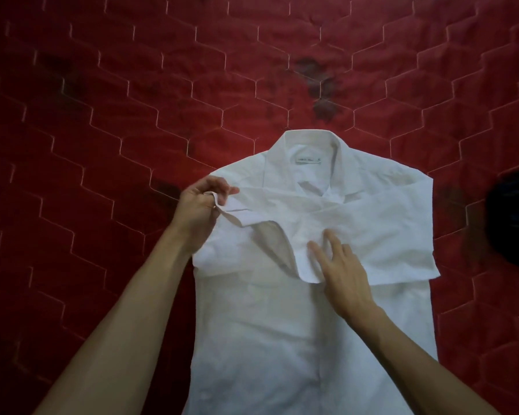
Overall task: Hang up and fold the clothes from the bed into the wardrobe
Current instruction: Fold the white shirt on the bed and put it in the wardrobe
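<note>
A white collared shirt lies flat on the red quilted bed cover, collar pointing away from me. One sleeve is folded across the chest from the right. My left hand pinches the cuff end of the sleeve at the shirt's left shoulder and lifts it slightly. My right hand lies with straight fingers pressed on the folded fabric at mid-chest.
A dark, blurred item lies on the bed at the right edge of the view. The red cover with its hexagon stitching extends on all sides of the shirt, with a few darker blotches above the collar.
</note>
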Available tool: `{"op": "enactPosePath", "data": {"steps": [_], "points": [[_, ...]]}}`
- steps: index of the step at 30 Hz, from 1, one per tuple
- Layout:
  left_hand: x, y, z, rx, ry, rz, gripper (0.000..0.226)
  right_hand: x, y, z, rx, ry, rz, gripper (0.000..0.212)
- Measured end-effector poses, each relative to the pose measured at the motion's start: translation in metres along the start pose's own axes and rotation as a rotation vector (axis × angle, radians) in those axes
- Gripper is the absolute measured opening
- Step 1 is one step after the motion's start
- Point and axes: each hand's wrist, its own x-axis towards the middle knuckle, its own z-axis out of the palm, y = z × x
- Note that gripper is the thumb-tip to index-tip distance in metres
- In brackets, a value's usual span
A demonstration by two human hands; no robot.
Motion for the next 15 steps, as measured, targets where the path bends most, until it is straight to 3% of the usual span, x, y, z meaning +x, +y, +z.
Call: {"op": "enactPosePath", "data": {"steps": [6,8,12,15], "points": [[0.021,0.001,-0.036,0.555,-0.093,0.059,0.044,0.007,0.048,0.002,-0.107,0.111,0.124,0.076],[0.019,-0.006,-0.047,0.660,-0.107,0.043,0.049,0.007,0.070,-0.002,-0.110,0.146,0.153,0.075],[0.021,-0.012,-0.055,0.800,-0.260,0.021,0.056,0.004,0.128,-0.012,0.060,0.320,0.346,0.054],[0.025,-0.008,-0.050,0.811,-0.258,0.052,0.056,-0.005,0.157,-0.022,0.255,0.534,0.523,0.048]]}}
